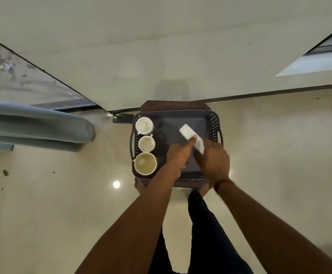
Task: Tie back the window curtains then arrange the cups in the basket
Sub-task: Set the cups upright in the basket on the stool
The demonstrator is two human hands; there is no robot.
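A dark grey basket [214, 123] with perforated sides sits on a brown stool straight ahead. Three pale cups stand upright in a row along its left side: a white one at the far end [144, 125], a smaller one [146, 143] in the middle, a cream one [145, 163] nearest me. Over the basket's right half, my right hand [213, 161] and my left hand [178, 155] both hold a white perforated piece [190, 133]. My left thumb presses on its middle. A grey-blue curtain [32, 125] hangs bunched at the left, by the window.
The brown stool [173, 105] stands against a cream wall, on a glossy beige tiled floor. A dark flat object [122, 118] lies on the floor by the stool's left corner. Windows show at far left and upper right. My legs are below the stool.
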